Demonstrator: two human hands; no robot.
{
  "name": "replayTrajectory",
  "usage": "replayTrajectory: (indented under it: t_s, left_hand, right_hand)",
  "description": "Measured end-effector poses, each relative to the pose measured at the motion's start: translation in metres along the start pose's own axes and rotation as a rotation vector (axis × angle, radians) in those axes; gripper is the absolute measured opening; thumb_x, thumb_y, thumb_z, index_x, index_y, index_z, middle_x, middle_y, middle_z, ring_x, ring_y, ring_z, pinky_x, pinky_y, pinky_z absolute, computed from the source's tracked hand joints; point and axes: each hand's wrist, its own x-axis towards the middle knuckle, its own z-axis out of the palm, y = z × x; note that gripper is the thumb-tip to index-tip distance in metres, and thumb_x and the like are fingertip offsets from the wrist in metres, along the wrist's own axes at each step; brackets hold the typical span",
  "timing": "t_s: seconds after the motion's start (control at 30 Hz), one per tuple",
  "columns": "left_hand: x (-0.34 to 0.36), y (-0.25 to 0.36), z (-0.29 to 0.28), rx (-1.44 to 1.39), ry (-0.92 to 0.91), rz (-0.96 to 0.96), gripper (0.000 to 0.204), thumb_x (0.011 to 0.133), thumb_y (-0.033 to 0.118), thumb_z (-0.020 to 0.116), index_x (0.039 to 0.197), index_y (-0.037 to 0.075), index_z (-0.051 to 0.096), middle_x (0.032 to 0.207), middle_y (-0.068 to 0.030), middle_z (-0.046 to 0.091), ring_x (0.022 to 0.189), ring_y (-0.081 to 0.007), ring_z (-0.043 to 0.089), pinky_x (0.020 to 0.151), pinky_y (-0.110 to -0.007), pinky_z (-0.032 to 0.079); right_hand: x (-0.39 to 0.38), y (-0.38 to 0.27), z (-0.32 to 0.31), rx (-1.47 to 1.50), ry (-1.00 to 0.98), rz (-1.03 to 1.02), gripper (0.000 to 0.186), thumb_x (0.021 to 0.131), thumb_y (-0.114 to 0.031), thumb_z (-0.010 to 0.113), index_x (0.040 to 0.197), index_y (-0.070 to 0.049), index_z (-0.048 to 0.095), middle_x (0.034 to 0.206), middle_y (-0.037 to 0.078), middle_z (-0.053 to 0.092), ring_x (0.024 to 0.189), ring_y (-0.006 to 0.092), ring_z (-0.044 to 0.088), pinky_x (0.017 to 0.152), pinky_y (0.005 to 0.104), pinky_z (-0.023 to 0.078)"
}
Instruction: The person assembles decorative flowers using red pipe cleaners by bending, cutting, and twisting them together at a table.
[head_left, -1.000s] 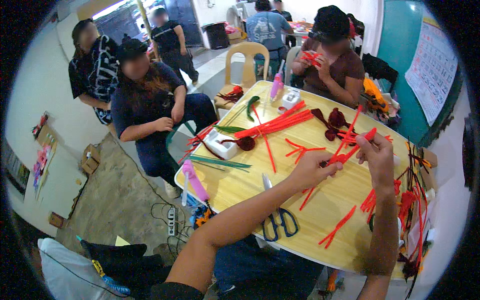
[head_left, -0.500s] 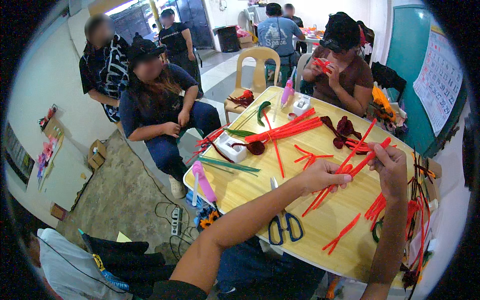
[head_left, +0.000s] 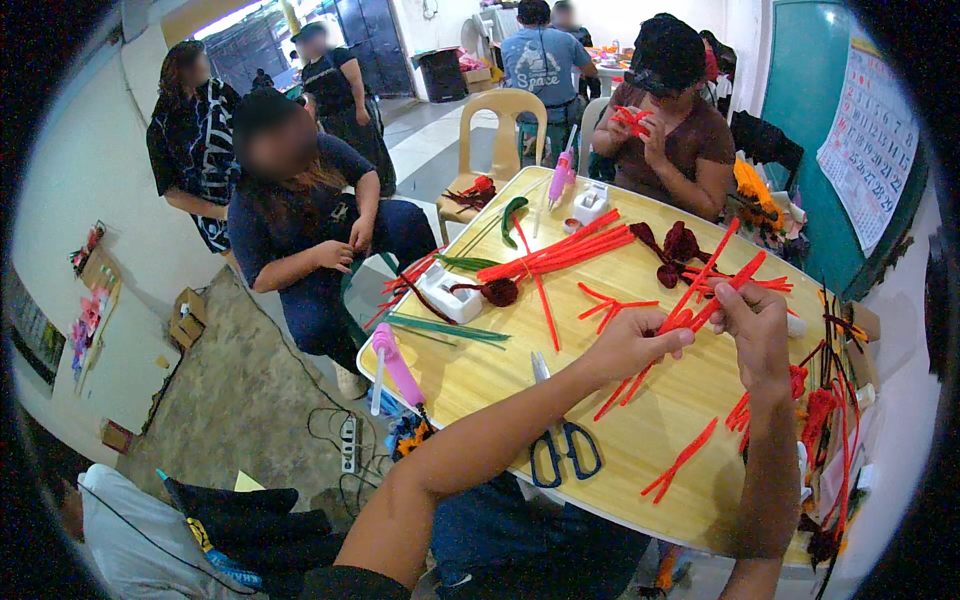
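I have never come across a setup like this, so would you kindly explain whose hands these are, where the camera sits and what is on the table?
There is no machine here: these are a person's bare hands. The view comes from the left of two fisheye cameras on that person's head, looking down, so straight edges bend near the rim.

The left hand and right hand both grip bent red pipe cleaners.

On the wood-patterned table lie scissors, a tied red pipe-cleaner bundle, green stems and two pink glue guns. Across it, another person holds a small red piece.
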Motion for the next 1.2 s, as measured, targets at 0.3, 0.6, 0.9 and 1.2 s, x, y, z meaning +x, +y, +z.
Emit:
replayTrajectory:
  t_s: [0.3, 0.6, 0.9, 1.2]
  left_hand:
    - [-0.007, 0.010, 0.003, 0.154, -0.003, -0.006, 0.041, 0.093, 0.042, 0.056, 0.082, 0.006, 0.070, 0.062, 0.0037, 0.054, 0.057, -0.0054, 0.049, 0.053, -0.023, 0.040]
    - [-0.005, 0.016, 0.006, -0.036, 0.018, 0.005, 0.034, 0.098, 0.032, 0.053, 0.082, 0.004, 0.065, 0.062, 0.0016, 0.055, 0.055, -0.0056, 0.049, 0.050, -0.021, 0.037]
    - [0.000, 0.012, 0.002, -0.379, -0.069, -0.072, 0.040, 0.101, 0.033, 0.041, 0.114, -0.001, 0.058, 0.075, -0.0025, 0.056, 0.056, -0.0115, 0.055, 0.050, -0.024, 0.045]
    - [0.005, 0.011, 0.000, -0.400, 0.027, -0.158, 0.044, 0.101, 0.037, 0.042, 0.114, 0.000, 0.060, 0.094, -0.0073, 0.064, 0.082, -0.0155, 0.064, 0.067, -0.030, 0.054]
  right_hand:
    - [0.005, 0.006, 0.000, -0.131, 0.046, -0.208, 0.024, 0.087, -0.021, 0.068, 0.077, 0.000, 0.070, 0.060, 0.003, 0.062, 0.053, 0.0092, 0.053, 0.050, 0.0250, 0.042]
    - [0.004, -0.010, -0.024, 0.211, -0.193, -0.044, 0.030, 0.092, -0.018, 0.061, 0.110, 0.005, 0.065, 0.080, 0.005, 0.065, 0.068, 0.0091, 0.058, 0.063, 0.0225, 0.048]
    - [0.008, -0.014, -0.028, 0.107, -0.155, -0.045, 0.029, 0.087, -0.018, 0.067, 0.107, 0.003, 0.065, 0.082, 0.005, 0.065, 0.067, 0.0102, 0.059, 0.063, 0.0236, 0.049]
    - [0.000, 0.003, -0.004, -0.159, -0.347, 0.109, 0.018, 0.080, -0.014, 0.074, 0.085, -0.001, 0.063, 0.072, 0.004, 0.064, 0.059, 0.0099, 0.059, 0.053, 0.0238, 0.048]
